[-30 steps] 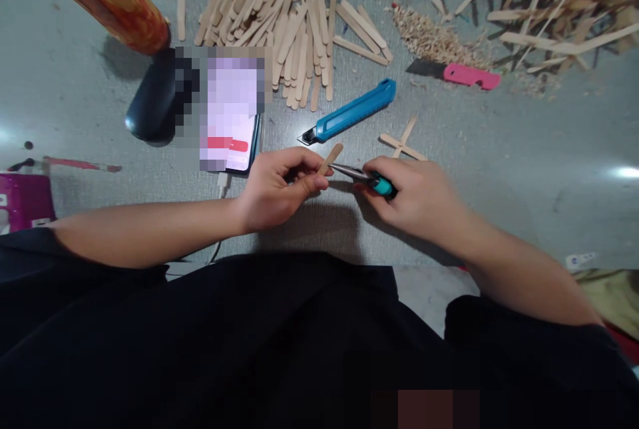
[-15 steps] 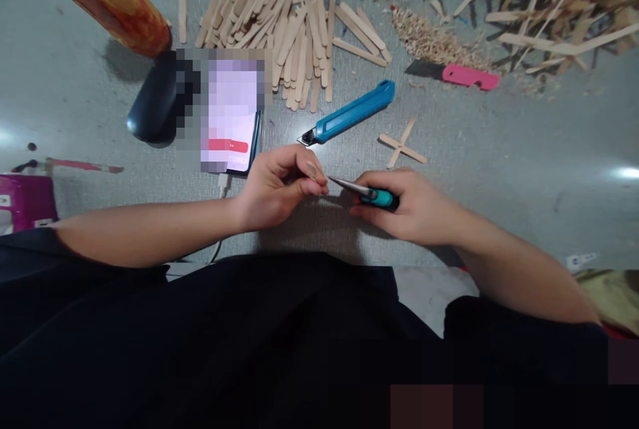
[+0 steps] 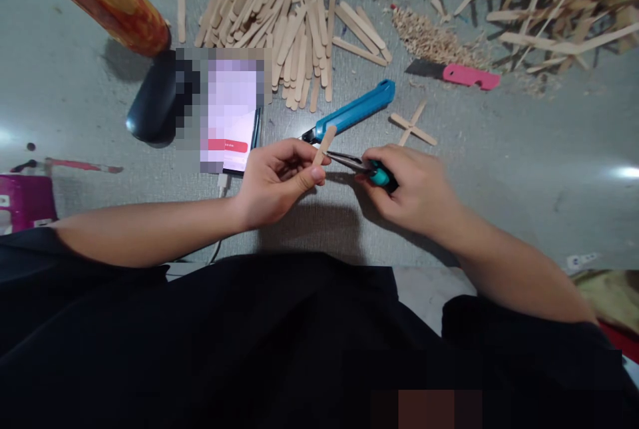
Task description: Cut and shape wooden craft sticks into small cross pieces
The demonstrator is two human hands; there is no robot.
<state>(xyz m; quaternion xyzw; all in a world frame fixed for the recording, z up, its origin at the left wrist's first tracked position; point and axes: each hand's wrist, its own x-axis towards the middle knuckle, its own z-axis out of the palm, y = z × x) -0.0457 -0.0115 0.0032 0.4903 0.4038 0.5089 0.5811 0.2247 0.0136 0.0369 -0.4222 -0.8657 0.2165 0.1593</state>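
Note:
Between the thumb and fingers of my left hand (image 3: 279, 179) a popsicle stick (image 3: 325, 144) is pinched, tilted with its rounded end up. My right hand (image 3: 412, 186) is closed around the teal and black handles of needle-nose pliers (image 3: 349, 163). The pliers' tip meets the stick's right side near its middle; whether the jaws grip it I cannot tell. Just above my right hand, a small cross of popsicle sticks (image 3: 411, 127) lies on the table. A blue utility knife (image 3: 349, 112) rests behind the stick, its blade end partly covered.
Loose popsicle sticks (image 3: 299, 36) are heaped at the back, with wood shavings (image 3: 429, 36) and a pink-handled knife (image 3: 469, 76) to their right. Joined sticks (image 3: 559, 23) fill the far right. A phone (image 3: 232, 123), computer mouse (image 3: 157, 100) and orange can (image 3: 124, 10) stand left.
The stick in my left hand has turned and now shows its flat face. The pliers have moved up and left against it. The small cross has shifted up and right.

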